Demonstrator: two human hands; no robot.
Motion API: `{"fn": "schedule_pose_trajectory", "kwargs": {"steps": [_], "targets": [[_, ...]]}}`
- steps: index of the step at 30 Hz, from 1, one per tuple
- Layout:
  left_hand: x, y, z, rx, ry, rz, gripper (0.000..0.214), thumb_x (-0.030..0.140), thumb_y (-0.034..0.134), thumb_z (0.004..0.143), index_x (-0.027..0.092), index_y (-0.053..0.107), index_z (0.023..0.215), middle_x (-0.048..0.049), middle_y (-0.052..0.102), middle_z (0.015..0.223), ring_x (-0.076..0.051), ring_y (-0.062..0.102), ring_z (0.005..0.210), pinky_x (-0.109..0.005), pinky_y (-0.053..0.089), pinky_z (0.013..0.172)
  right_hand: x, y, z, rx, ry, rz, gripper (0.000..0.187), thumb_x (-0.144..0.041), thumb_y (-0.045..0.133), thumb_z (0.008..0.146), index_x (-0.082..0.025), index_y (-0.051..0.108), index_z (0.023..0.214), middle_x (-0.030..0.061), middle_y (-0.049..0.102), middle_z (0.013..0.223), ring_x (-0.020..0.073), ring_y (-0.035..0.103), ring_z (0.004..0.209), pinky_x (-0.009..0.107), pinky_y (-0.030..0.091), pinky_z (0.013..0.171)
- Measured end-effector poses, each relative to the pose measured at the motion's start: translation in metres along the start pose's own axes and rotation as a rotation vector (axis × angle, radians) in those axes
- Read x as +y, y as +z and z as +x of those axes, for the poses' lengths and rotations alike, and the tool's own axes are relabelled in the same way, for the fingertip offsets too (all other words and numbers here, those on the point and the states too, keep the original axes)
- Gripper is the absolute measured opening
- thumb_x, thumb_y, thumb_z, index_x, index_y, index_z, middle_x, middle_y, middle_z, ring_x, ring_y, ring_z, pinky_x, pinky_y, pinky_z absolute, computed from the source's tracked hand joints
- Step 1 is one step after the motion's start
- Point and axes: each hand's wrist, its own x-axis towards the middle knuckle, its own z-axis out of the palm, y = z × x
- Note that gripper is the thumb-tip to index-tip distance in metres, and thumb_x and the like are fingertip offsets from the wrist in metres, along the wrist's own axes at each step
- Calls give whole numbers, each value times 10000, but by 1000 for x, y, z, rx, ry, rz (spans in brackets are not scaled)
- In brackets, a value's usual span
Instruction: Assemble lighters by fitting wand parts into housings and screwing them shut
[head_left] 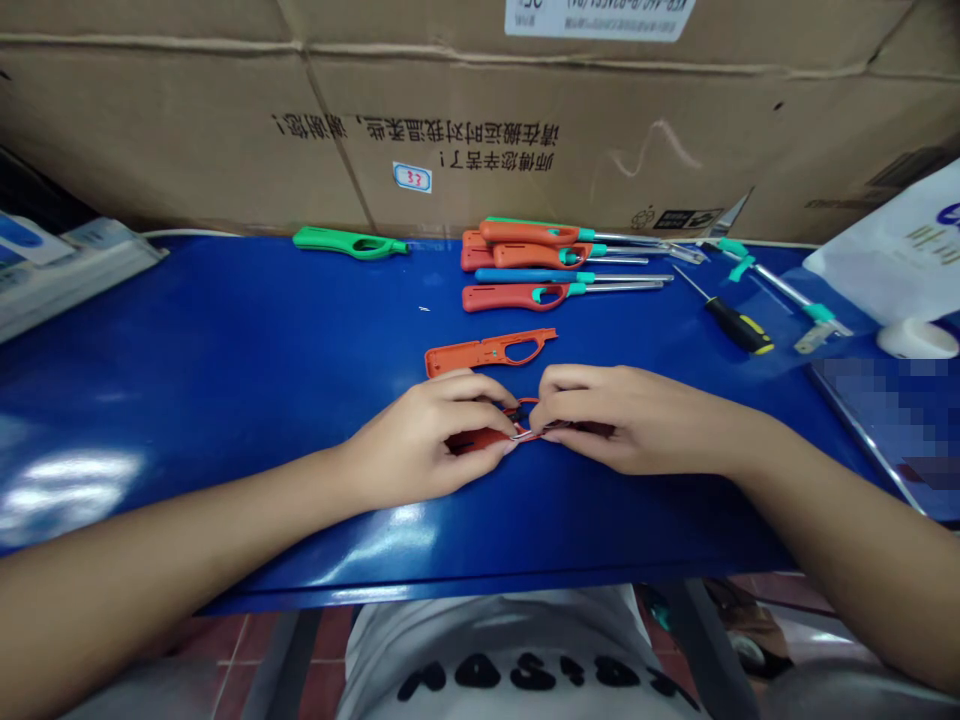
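Note:
My left hand [442, 430] is closed around the handle end of a red lighter shell [474, 441], held low over the blue table. My right hand [600, 412] pinches at the trigger-loop end of that same shell, its fingertips close to those of the left. A small dark part and a thin, pale, wire-like piece show between the fingertips; their exact kind is hidden. Just beyond my hands lies an orange lighter half shell [466, 356], its hollow inner side facing up.
Several assembled lighters [517, 296] lie at the back centre, with a green lighter handle [346, 243] to their left. A black-and-yellow screwdriver [739, 325] and metal lighter tubes [784, 285] are at the right. A large cardboard box [225, 140] stands along the back edge.

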Motion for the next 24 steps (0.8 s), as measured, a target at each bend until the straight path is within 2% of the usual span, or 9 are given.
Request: {"fn": "schedule_pose_trajectory", "kwargs": {"steps": [6, 10, 15, 18, 21, 24], "targets": [[-1, 1, 1, -42, -31, -47, 207, 108, 656, 901, 178, 743, 1075, -98, 673, 1177, -191, 659, 1110, -315, 524, 1000, 0, 1, 2, 14, 29, 23, 120, -213, 562, 972, -217, 625, 1074, 18, 624, 1044, 130, 587, 841, 251, 404, 697], [-1, 1, 0, -49, -45, -55, 196, 108, 659, 894, 174, 740, 1061, -101, 668, 1181, -198, 656, 1120, -326, 519, 1010, -1, 0, 3, 16, 34, 20, 55, -216, 569, 969, -205, 622, 978, 8, 630, 993, 124, 582, 814, 252, 401, 699], [-1, 1, 0, -32, -47, -83, 124, 131, 654, 911, 153, 736, 1001, -106, 679, 1144, -190, 673, 1068, -310, 537, 963, -3, 0, 2, 16, 25, 0, 35, -218, 586, 961, -211, 597, 993, 1, 630, 1003, 122, 585, 824, 248, 396, 695], [0, 0, 1, -25, -45, -93, 108, 128, 654, 912, 150, 730, 986, -99, 687, 1122, -181, 678, 1047, -301, 536, 955, -5, 3, 2, 2, 7, -133, 115, -273, 576, 984, -239, 590, 1093, 3, 620, 1051, 130, 576, 801, 257, 357, 638], [0, 0, 2, -35, -53, -79, 103, 118, 651, 909, 151, 728, 968, -89, 685, 1123, -173, 672, 1054, -288, 527, 960, -8, 9, 3, -6, -72, -330, 212, -272, 466, 1039, -281, 576, 1219, 18, 604, 1107, 134, 540, 741, 269, 285, 578], [1, -1, 2, -44, -68, -59, 98, 110, 657, 900, 145, 732, 953, -85, 681, 1131, -166, 666, 1071, -270, 513, 973, -9, 12, 4, -8, -134, -453, 235, -241, 416, 1051, -256, 597, 1200, 29, 605, 1076, 132, 492, 685, 279, 235, 546]]}}
